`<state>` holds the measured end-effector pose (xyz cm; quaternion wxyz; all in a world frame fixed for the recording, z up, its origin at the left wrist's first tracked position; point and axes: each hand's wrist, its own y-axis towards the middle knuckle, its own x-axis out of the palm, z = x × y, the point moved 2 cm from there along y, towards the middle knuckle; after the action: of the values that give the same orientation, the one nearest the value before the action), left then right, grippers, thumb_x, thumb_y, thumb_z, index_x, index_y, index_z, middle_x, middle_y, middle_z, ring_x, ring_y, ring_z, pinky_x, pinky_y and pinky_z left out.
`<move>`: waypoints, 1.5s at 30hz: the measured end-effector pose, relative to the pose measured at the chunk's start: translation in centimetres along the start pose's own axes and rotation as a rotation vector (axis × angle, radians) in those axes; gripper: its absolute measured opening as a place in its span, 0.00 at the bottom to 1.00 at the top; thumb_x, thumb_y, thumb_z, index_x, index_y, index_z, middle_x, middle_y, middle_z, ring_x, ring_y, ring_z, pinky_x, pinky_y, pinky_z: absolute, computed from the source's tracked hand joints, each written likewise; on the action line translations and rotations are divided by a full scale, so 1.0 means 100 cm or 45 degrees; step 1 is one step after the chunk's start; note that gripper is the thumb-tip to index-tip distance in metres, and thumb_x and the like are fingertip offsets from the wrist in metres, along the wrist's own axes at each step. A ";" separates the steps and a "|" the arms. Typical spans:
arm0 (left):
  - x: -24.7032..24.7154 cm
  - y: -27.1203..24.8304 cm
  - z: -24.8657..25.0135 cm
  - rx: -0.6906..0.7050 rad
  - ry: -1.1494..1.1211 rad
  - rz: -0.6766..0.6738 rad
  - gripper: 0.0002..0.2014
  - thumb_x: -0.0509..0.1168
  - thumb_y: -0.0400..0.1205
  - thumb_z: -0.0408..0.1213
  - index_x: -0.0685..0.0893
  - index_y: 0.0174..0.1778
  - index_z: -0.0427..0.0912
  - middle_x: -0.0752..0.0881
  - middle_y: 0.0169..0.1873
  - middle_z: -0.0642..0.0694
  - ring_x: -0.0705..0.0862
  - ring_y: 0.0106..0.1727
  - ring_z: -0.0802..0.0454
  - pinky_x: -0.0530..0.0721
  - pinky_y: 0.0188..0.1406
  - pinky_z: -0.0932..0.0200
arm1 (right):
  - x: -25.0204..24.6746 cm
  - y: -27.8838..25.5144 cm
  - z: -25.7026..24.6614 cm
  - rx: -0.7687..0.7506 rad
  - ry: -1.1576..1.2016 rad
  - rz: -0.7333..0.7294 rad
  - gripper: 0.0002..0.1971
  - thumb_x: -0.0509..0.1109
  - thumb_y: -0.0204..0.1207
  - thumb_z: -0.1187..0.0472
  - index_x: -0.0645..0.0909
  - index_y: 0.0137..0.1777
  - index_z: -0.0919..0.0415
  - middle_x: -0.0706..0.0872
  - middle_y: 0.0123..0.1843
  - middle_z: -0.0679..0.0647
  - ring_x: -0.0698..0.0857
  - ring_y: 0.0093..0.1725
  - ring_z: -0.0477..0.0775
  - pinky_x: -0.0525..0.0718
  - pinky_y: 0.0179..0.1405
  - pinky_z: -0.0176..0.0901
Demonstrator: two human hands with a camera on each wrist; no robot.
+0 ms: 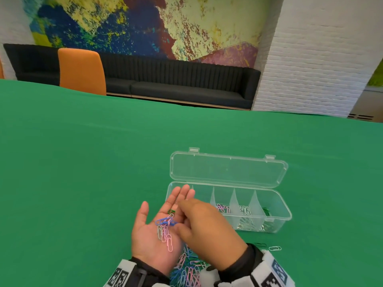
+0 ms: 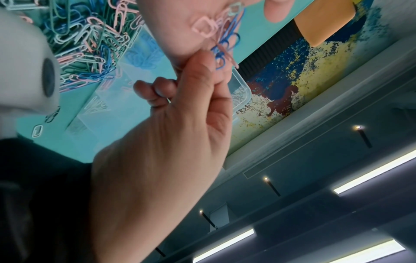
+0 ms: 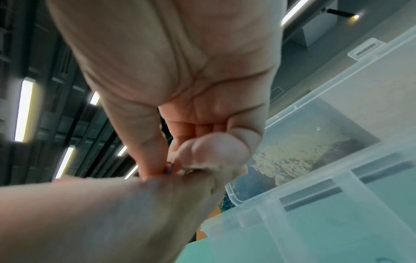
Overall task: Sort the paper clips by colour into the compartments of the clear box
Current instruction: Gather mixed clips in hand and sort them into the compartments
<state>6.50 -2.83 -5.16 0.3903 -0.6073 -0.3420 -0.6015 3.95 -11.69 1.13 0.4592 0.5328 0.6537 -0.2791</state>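
My left hand lies palm up, fingers straight, just left of the clear box. On its palm rest loose paper clips: blue, pink, white and one green. My right hand reaches over that palm, and its thumb and fingertips pinch a blue clip against the left hand. The box holds pink clips, white clips and green clips in separate compartments. My left fingers hide part of the leftmost compartment.
A mixed pile of clips lies on the green table between my wrists. A white clip and a dark green clip lie loose in front of the box. The box lid lies open behind it.
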 end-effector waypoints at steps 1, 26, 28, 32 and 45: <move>0.003 -0.001 -0.001 0.003 -0.015 0.000 0.43 0.83 0.52 0.34 0.79 0.63 0.21 0.78 0.65 0.24 0.82 0.60 0.26 0.85 0.42 0.30 | -0.001 0.001 0.002 0.001 0.030 0.006 0.08 0.64 0.77 0.58 0.67 0.40 0.51 0.73 0.41 0.49 0.70 0.41 0.49 0.63 0.38 0.40; 0.000 0.000 -0.016 -0.071 -0.019 0.180 0.34 0.52 0.81 0.54 0.89 0.39 0.24 0.86 0.47 0.27 0.89 0.37 0.36 0.88 0.31 0.41 | -0.023 -0.009 -0.008 0.015 -0.425 0.007 0.09 0.60 0.77 0.63 0.72 0.54 0.52 0.78 0.55 0.50 0.79 0.55 0.55 0.66 0.41 0.42; 0.001 0.003 -0.014 -0.042 -0.024 0.167 0.33 0.52 0.82 0.53 0.88 0.41 0.23 0.86 0.48 0.25 0.89 0.37 0.35 0.87 0.31 0.37 | -0.021 -0.007 -0.005 0.002 -0.383 -0.004 0.06 0.59 0.76 0.63 0.70 0.49 0.50 0.78 0.52 0.50 0.79 0.53 0.54 0.66 0.42 0.42; -0.001 0.010 0.003 0.060 -0.001 0.143 0.31 0.51 0.82 0.51 0.86 0.49 0.23 0.83 0.58 0.26 0.87 0.52 0.30 0.81 0.48 0.30 | -0.029 -0.004 0.020 0.081 -0.177 0.106 0.06 0.63 0.73 0.61 0.71 0.40 0.48 0.79 0.40 0.45 0.76 0.40 0.47 0.73 0.43 0.39; 0.001 0.008 0.014 0.064 0.159 0.059 0.26 0.65 0.74 0.48 0.87 0.53 0.26 0.83 0.61 0.28 0.83 0.60 0.32 0.77 0.55 0.30 | -0.031 0.007 0.074 0.294 0.254 0.440 0.07 0.72 0.74 0.61 0.79 0.46 0.48 0.84 0.37 0.43 0.75 0.25 0.40 0.73 0.32 0.32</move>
<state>7.90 -1.99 -5.07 0.4400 -0.5664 -0.3178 -0.6202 6.88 -19.19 0.83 0.3693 0.7108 0.5587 -0.2152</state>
